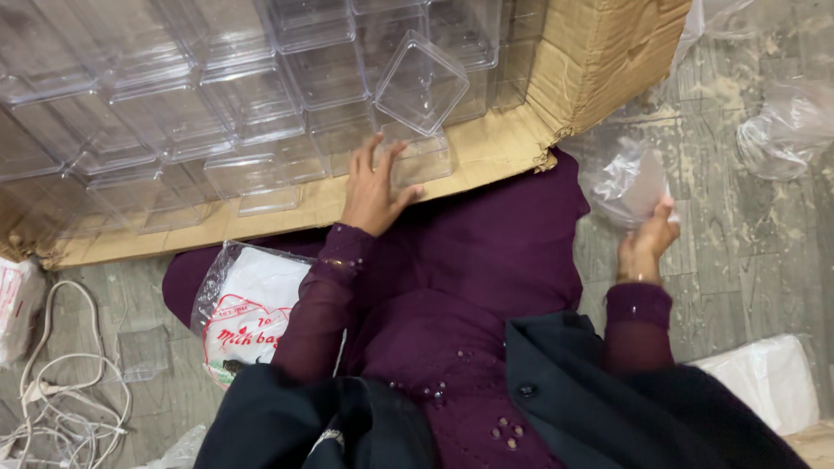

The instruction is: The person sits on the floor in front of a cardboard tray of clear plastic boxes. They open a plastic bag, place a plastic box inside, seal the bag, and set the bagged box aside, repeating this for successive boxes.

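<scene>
Left hand (373, 187) steadies tilted clear box (421, 84)

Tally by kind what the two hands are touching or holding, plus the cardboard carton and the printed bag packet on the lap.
Clear plastic box under the left hand: 1
Clear plastic wrap held by the right hand: 1
Cardboard carton: 1
White bag packet with red print: 1
Total: 4
</scene>
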The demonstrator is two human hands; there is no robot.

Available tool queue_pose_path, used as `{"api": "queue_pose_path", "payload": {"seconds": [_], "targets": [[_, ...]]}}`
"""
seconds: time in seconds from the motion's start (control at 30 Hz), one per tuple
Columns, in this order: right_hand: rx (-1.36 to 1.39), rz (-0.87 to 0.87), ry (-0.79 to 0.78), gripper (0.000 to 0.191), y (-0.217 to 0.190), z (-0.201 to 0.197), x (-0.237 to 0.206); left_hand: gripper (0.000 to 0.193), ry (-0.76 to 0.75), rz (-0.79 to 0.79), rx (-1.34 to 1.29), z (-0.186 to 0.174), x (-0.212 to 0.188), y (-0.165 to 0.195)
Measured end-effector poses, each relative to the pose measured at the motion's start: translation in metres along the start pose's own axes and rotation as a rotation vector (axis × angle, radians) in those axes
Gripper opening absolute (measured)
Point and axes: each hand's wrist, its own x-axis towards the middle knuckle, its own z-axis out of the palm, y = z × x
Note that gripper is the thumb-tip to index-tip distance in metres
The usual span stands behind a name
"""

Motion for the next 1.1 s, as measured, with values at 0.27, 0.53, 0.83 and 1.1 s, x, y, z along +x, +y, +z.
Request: {"api": "queue_pose_path", "payload": {"seconds": [0.27,0.53,0.83,1.1], "targets": [[-0.259,-0.822,-0.311,0.058,-0.038,0.119,0.020,0.069,-0.140,-0.119,-0.147,0.012,-0.007,-0.011],[-0.647,-0.597,-1.017,0.076,-0.039,0.292,-0.170,0.063,-0.072,-0.160,-0.135,-0.006,-0.004,0.002],[-0.529,-0.563,-1.003,0.049,-0.054,0.244,-0.153,0.057,-0.088,-0.303,-0.241,-0.117,-0.036,0.005],[-0.948,-0.637,-1.131,0.060,-0.013,0.281,-0.199,0.059,-0.080,-0.461,-0.289,-0.153,-0.020,0.007]]}}
